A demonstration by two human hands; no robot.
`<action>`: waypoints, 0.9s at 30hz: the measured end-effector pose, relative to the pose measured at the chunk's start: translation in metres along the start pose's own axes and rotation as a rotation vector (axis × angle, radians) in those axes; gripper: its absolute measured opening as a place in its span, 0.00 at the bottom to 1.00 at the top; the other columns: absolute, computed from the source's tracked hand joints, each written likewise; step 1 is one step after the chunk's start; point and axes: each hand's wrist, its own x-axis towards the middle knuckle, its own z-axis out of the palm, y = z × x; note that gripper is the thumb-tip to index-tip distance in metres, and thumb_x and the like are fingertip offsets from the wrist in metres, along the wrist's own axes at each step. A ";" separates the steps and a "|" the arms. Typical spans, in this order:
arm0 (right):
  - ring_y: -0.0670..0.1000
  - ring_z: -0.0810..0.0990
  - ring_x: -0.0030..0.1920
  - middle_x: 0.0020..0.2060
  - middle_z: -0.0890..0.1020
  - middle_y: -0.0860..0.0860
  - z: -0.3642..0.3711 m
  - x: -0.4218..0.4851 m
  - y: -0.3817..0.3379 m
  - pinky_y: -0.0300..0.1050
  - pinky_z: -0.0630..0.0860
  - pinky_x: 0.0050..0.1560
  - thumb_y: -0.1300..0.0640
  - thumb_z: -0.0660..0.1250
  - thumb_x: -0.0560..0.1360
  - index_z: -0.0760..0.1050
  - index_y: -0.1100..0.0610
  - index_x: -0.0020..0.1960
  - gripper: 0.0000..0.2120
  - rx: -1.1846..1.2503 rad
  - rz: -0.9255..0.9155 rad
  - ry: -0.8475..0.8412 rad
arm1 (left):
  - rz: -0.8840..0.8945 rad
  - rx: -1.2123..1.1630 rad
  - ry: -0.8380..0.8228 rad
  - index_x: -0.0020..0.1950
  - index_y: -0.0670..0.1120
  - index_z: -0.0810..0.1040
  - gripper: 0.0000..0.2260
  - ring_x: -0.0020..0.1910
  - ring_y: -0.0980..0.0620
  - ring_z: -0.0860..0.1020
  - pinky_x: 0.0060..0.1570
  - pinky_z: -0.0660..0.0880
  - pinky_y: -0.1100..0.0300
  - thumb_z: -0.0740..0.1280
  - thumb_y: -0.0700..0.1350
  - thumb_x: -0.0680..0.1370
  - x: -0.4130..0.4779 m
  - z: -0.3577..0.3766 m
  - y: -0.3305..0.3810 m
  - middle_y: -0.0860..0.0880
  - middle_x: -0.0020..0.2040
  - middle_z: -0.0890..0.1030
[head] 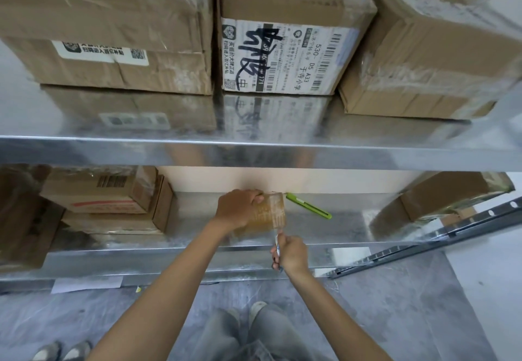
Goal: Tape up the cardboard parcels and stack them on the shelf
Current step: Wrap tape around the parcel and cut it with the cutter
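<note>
Head view: the left hand (240, 208) curls over the top of a small taped parcel (265, 216) standing on the lower shelf (197, 219), arm stretched forward. The right hand (292, 253), lower and nearer, pinches a thin whitish strip (278, 243) by the parcel's near corner; what the strip is cannot be told.

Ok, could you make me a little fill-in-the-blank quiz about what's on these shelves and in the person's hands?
The upper shelf carries ___ cardboard boxes.
The utility knife lying on the lower shelf is ___.
The small taped parcel is gripped by the ___ hand, while the other hand pinches a thin tool.
Black marker scrawl crosses the label of the ___ upper box.
Missing words: three; green; left; middle.
</note>
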 end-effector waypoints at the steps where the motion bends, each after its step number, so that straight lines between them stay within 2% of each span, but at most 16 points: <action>1: 0.48 0.70 0.15 0.15 0.71 0.51 0.001 0.000 -0.001 0.36 0.67 0.18 0.53 0.56 0.82 0.73 0.64 0.29 0.26 0.000 -0.001 -0.001 | 0.006 -0.023 -0.027 0.67 0.56 0.73 0.17 0.56 0.50 0.77 0.50 0.70 0.59 0.51 0.53 0.84 0.003 -0.002 -0.001 0.52 0.60 0.80; 6: 0.48 0.70 0.15 0.16 0.72 0.51 -0.004 -0.015 0.002 0.36 0.69 0.19 0.54 0.56 0.82 0.73 0.63 0.28 0.26 -0.040 -0.016 -0.082 | 0.105 -0.005 -0.251 0.60 0.51 0.78 0.15 0.50 0.49 0.78 0.47 0.69 0.58 0.53 0.51 0.84 0.010 -0.015 -0.006 0.50 0.54 0.82; 8: 0.48 0.70 0.14 0.16 0.72 0.52 -0.006 -0.020 0.004 0.36 0.69 0.18 0.55 0.56 0.82 0.73 0.63 0.28 0.26 -0.017 -0.018 -0.092 | 0.155 0.017 -0.224 0.59 0.49 0.78 0.13 0.49 0.47 0.78 0.48 0.69 0.58 0.55 0.47 0.84 0.006 -0.017 0.000 0.49 0.53 0.82; 10: 0.48 0.70 0.14 0.15 0.71 0.52 -0.006 -0.019 0.002 0.36 0.68 0.18 0.54 0.56 0.82 0.73 0.64 0.28 0.26 -0.008 -0.017 -0.083 | 0.180 0.005 -0.129 0.65 0.51 0.75 0.13 0.55 0.45 0.77 0.54 0.69 0.57 0.57 0.45 0.83 0.000 -0.011 0.014 0.49 0.57 0.81; 12: 0.48 0.71 0.15 0.16 0.72 0.52 -0.005 -0.017 -0.002 0.36 0.69 0.19 0.54 0.56 0.82 0.73 0.63 0.29 0.25 -0.013 -0.011 -0.082 | 0.177 -0.006 -0.143 0.71 0.53 0.68 0.19 0.64 0.45 0.72 0.60 0.66 0.55 0.61 0.51 0.80 -0.006 -0.002 0.026 0.50 0.65 0.75; 13: 0.48 0.71 0.15 0.16 0.72 0.52 -0.005 -0.015 -0.004 0.37 0.70 0.20 0.54 0.56 0.82 0.73 0.63 0.29 0.25 -0.010 -0.005 -0.089 | 0.165 0.011 -0.188 0.74 0.54 0.64 0.25 0.68 0.45 0.68 0.63 0.62 0.53 0.63 0.57 0.78 -0.007 0.004 0.030 0.50 0.69 0.71; 15: 0.48 0.71 0.15 0.16 0.72 0.52 -0.007 -0.012 -0.006 0.38 0.71 0.21 0.53 0.55 0.82 0.72 0.63 0.29 0.26 -0.017 -0.005 -0.105 | 0.138 0.010 -0.230 0.74 0.54 0.61 0.33 0.70 0.46 0.65 0.68 0.57 0.52 0.67 0.63 0.73 -0.003 0.011 0.029 0.52 0.71 0.68; 19: 0.48 0.71 0.15 0.16 0.72 0.52 -0.008 -0.009 -0.003 0.38 0.71 0.21 0.52 0.55 0.82 0.73 0.64 0.30 0.26 -0.030 -0.027 -0.118 | 0.096 -0.125 -0.195 0.70 0.54 0.67 0.30 0.64 0.49 0.69 0.65 0.60 0.53 0.71 0.60 0.71 0.005 0.017 0.025 0.54 0.64 0.73; 23: 0.47 0.71 0.15 0.15 0.71 0.51 -0.006 -0.009 0.000 0.36 0.69 0.19 0.51 0.55 0.82 0.72 0.64 0.30 0.27 -0.039 -0.073 -0.113 | 0.057 -0.190 -0.097 0.69 0.57 0.70 0.25 0.63 0.50 0.70 0.64 0.59 0.54 0.71 0.56 0.73 0.005 0.021 0.026 0.55 0.65 0.75; 27: 0.47 0.71 0.15 0.15 0.71 0.50 -0.008 -0.007 0.002 0.35 0.67 0.19 0.51 0.54 0.82 0.72 0.63 0.30 0.27 -0.065 -0.107 -0.118 | -0.009 -0.222 -0.035 0.68 0.59 0.72 0.22 0.63 0.50 0.72 0.65 0.61 0.55 0.70 0.56 0.74 0.004 0.023 0.029 0.55 0.65 0.77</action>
